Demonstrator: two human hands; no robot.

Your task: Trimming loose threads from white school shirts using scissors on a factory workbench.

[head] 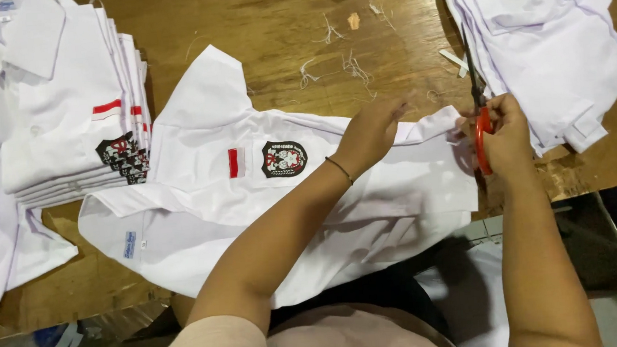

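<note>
A white short-sleeved shirt (281,198) with chest badge lies flat; red-handled scissors (481,134), seemingly upright, at its hem.

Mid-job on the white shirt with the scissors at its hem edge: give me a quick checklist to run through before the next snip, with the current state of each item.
1. Shirt lies flat on the wooden table: ok, spread out with the badge facing up.
2. Left hand holds the cloth down: ok, palm pressed on the shirt near the hem.
3. Right hand grips the scissors: ok, red handles in the fingers.
4. Blades on a loose thread only, not the cloth: cannot tell, the tips are too small to read.
5. Left fingers clear of the blades: ok, a gap shows between the hands.
6. Folded shirt stack and pile of white shirts clear of the cut: the pile is not ok, it lies right beside the blades.
</note>
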